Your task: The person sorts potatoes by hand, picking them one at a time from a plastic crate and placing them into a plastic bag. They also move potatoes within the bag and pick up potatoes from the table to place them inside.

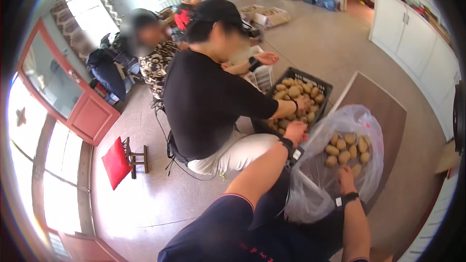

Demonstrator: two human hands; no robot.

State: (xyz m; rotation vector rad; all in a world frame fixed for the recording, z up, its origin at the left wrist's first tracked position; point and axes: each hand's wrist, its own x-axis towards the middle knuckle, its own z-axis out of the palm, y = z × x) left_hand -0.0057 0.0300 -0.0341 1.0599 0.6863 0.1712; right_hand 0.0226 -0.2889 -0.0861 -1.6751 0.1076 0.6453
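Observation:
My left hand (295,132) is at the near side of a black plastic crate (326,87) full of potatoes (293,92). Its fingers are curled, and whatever they hold is hidden. Inside a clear plastic bag (315,165), spread wide on the floor, lie several potatoes (343,157). My right hand (346,179) reaches into this bag, fingers curled beside the nearest potatoes; what is in them cannot be made out. Each of my wrists has a dark band. A co-worker in a black shirt (213,102) sits to my left, with one hand (303,103) on the crate's potatoes.
A brown board (374,102) lies under the bag. Behind the crate stands a white basket (263,77). A small stool with a red cushion (116,164) is at left. More people sit farther back, near cardboard boxes (272,17). White cabinets (412,39) line the right.

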